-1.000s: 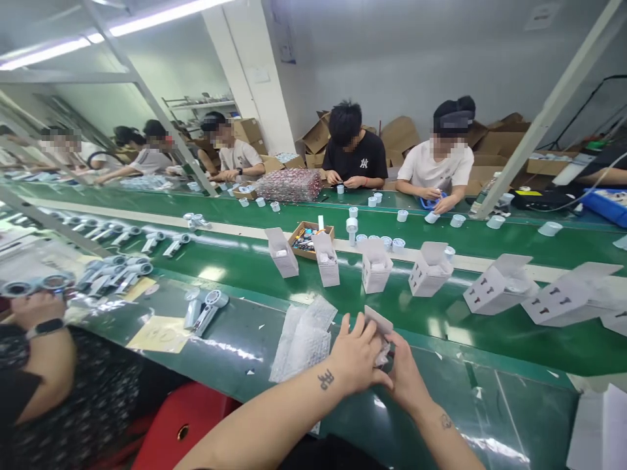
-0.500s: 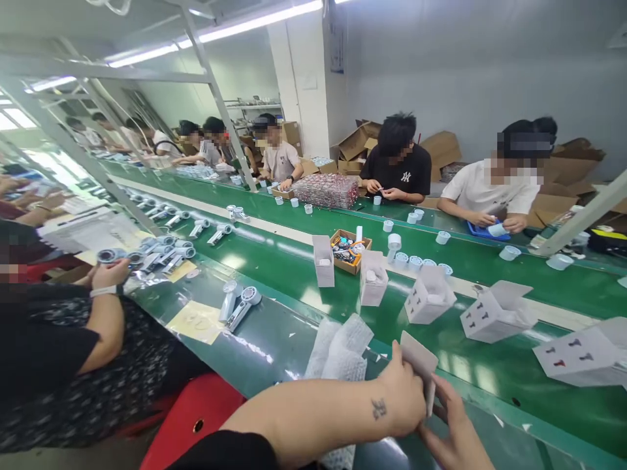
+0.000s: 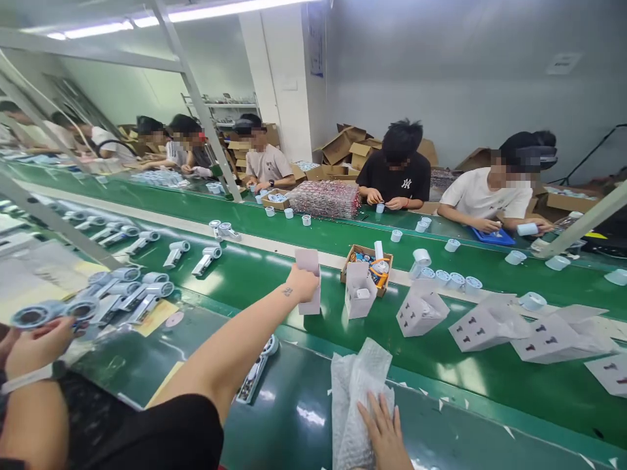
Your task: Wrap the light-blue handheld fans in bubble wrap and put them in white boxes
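My left hand reaches far forward over the green belt. Its fingers are closed about an upright white carton, whose lid flap stands up behind the hand; the fingertips are partly hidden. Nearer to me, my right hand lies with fingers spread on a stack of bubble-wrap bags on the table. Just right of the held carton stands another open carton with a white item inside. Under my left forearm, partly covered, lies a pale blue handled device with a round head.
More open printed cartons line the green belt to the right. A cardboard tray of mixed parts and pale blue cups sit behind. At left, a co-worker's hands hold devices beside a pile. Co-workers sit opposite.
My left hand has carried the carton from near me to the far left onto the belt. My right hand has left it and moved onto the bubble-wrap bags. Belt items have shifted right.
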`<state>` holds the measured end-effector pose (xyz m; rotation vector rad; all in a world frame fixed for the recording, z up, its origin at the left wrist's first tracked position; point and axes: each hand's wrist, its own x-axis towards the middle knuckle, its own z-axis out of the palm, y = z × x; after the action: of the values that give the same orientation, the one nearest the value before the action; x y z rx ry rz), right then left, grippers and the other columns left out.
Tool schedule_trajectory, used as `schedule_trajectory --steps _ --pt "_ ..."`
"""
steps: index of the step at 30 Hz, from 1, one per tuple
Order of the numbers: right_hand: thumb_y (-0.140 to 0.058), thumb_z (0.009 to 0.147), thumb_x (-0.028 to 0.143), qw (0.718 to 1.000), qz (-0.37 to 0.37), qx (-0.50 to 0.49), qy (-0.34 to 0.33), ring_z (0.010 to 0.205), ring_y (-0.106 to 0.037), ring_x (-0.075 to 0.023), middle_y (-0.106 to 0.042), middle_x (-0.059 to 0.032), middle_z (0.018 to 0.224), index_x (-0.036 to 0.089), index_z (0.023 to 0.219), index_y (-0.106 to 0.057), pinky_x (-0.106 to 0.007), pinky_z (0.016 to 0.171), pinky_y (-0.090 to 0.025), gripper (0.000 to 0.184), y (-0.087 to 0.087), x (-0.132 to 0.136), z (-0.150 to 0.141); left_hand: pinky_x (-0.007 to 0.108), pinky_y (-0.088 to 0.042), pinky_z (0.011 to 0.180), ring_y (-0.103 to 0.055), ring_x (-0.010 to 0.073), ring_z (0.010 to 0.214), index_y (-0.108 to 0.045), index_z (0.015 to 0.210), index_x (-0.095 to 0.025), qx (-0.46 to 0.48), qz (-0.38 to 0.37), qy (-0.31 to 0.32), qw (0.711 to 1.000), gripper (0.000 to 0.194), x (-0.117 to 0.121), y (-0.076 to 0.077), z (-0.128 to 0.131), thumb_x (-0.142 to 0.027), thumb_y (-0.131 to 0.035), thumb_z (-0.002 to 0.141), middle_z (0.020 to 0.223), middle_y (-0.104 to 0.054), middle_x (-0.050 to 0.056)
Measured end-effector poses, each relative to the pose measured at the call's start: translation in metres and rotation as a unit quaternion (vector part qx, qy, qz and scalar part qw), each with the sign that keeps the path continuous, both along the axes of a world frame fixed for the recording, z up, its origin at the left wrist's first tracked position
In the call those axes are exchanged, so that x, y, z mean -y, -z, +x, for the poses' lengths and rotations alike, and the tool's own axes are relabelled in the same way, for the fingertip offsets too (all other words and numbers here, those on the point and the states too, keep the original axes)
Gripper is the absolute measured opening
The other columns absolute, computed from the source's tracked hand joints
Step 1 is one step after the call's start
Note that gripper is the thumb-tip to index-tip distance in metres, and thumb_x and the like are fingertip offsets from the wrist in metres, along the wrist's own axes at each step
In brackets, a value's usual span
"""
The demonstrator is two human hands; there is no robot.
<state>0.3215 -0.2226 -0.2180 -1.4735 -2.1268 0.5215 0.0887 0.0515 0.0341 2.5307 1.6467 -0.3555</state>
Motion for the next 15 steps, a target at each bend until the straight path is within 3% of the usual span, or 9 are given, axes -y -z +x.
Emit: schedule_trajectory --steps 4,8,11,13,15 --pt "-0.08 0.043 0.061 0.997 -0.057 0.046 0.005 0.127 -0.033 -0.0487 -0.042 0.0003 0.145 0.063 0.139 0.002 -0.083 0.091 -0.037 0.126 -0.004 -0.016 -0.018 0.056 -0.03 0.098 -0.059 0.0354 0.104 -0.069 0.083 -0.014 0.005 -0.022 0.013 1.0 0.024 -0.039 0.026 -0.015 -0.015 -0.082 0.063 0.098 -0.07 0.016" --pt "-0.077 0.05 0.052 0.996 -0.074 0.048 0.031 0.131 -0.029 -0.0472 -0.037 -0.0008 0.15 0.06 0.142 0.004 -0.084 0.096 -0.032 0.123 -0.016 -0.002 -0.028 0.054 -0.023 0.105 -0.048 0.0348 0.118 -0.068 0.092 -0.018 0.03 -0.018 0.027 0.999 0.034 -0.041 0.02 -0.029 -0.02 -0.084 0.062 0.116 -0.067 0.015" --pt "-0.076 0.056 0.053 0.997 -0.056 0.046 0.026 0.132 -0.034 -0.05 -0.045 -0.0059 0.149 0.06 0.145 -0.006 -0.086 0.094 -0.034 0.114 -0.031 0.004 -0.024 0.045 -0.027 0.105 -0.045 0.0316 0.124 -0.064 0.104 -0.018 0.063 0.016 0.006 0.998 0.029 -0.006 0.009 -0.054 -0.037 -0.068 0.082 0.125 -0.061 0.015" --pt "-0.07 0.07 0.051 0.998 0.005 0.03 0.057 0.132 -0.041 -0.0486 -0.053 -0.0098 0.143 0.055 0.146 -0.021 -0.082 0.094 -0.038 0.091 -0.052 -0.013 -0.011 0.04 -0.037 0.096 -0.054 0.0294 0.114 -0.062 0.103 -0.017 0.081 0.037 -0.083 0.993 0.031 0.034 0.014 -0.076 -0.04 -0.043 0.097 0.114 -0.065 0.016" --pt "-0.058 0.084 0.038 0.984 0.105 -0.001 0.147 0.133 -0.045 -0.0421 -0.055 -0.0143 0.138 0.042 0.146 -0.03 -0.074 0.099 -0.04 0.068 -0.08 -0.053 0.007 0.038 -0.043 0.083 -0.064 0.0286 0.096 -0.062 0.099 -0.016 0.074 0.0 -0.208 0.975 0.038 0.081 0.034 -0.096 -0.038 -0.03 0.1 0.1 -0.069 0.016"
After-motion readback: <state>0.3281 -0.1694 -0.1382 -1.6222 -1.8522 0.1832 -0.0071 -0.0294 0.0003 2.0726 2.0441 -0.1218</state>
